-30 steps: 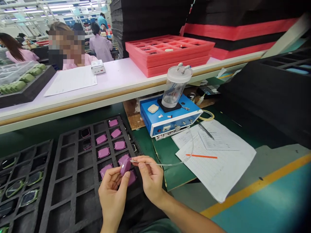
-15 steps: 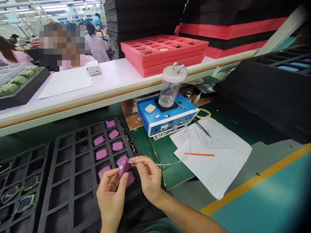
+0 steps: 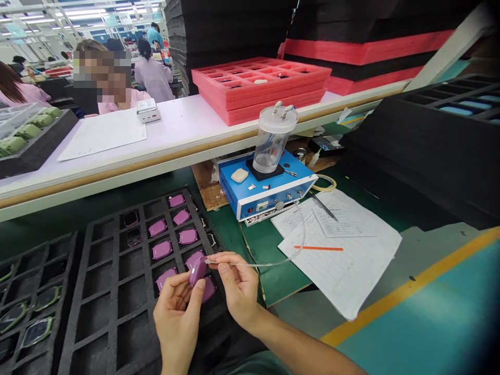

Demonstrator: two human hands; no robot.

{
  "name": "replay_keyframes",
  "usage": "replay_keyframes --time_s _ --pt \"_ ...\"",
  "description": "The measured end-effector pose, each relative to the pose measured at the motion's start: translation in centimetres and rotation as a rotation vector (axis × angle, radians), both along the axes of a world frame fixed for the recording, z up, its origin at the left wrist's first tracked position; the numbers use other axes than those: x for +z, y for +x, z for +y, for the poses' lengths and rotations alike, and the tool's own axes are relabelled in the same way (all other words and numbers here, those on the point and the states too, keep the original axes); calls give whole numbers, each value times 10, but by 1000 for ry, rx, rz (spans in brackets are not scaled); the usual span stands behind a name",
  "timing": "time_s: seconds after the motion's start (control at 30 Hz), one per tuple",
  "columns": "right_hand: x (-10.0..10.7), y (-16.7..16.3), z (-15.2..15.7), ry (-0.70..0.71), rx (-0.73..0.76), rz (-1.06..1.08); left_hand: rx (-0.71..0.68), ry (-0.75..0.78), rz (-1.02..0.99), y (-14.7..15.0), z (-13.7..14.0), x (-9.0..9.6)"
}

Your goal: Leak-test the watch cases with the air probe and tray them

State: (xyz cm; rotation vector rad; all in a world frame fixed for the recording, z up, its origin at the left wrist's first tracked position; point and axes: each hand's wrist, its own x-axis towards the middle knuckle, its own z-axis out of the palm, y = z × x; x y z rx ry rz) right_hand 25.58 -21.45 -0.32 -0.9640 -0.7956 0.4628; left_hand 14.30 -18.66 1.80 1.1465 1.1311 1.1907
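- While the left hand (image 3: 177, 311) pinches a glossy purple rounded watch case (image 3: 197, 272) between thumb and fingers, the right hand (image 3: 240, 289) clamps its fingers on a thin clear tube (image 3: 273, 264), its tip at the case's upper edge.
- Just below, a black foam compartment tray (image 3: 113, 312) holds more purple cases (image 3: 158, 227).
- Farther out, a blue-and-white rectangular box (image 3: 253, 194) bears a clear plastic cylinder (image 3: 269, 148).
- Beside it lie white paper sheets (image 3: 336, 276).
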Motion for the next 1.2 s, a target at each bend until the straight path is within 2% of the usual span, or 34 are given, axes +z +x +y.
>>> replay_keyframes --time_s 0.4,0.57,0.63,0.7,0.83,0.93,1.03,1.2 --pt "0 0 1 -11 -9 -6 -22 11 0 2 0 1" --pt "-1 -1 -4 -8 7 22 -55 79 99 -9 2 4" --pt "-3 -1 -9 0 0 36 -113 199 307 -14 23 15" --pt "-5 -2 -12 -13 -7 47 -138 344 640 -18 63 29" --pt "-7 -5 -15 -70 -11 46 -89 331 887 -20 167 46" --pt "-8 -6 -16 -89 -26 36 -149 292 1021 -16 213 46" --pt "-7 -5 -16 -94 -28 31 -165 299 1152 -25 217 44" --pt "-7 -3 -16 -135 -11 31 -125 228 1421 -59 189 44"
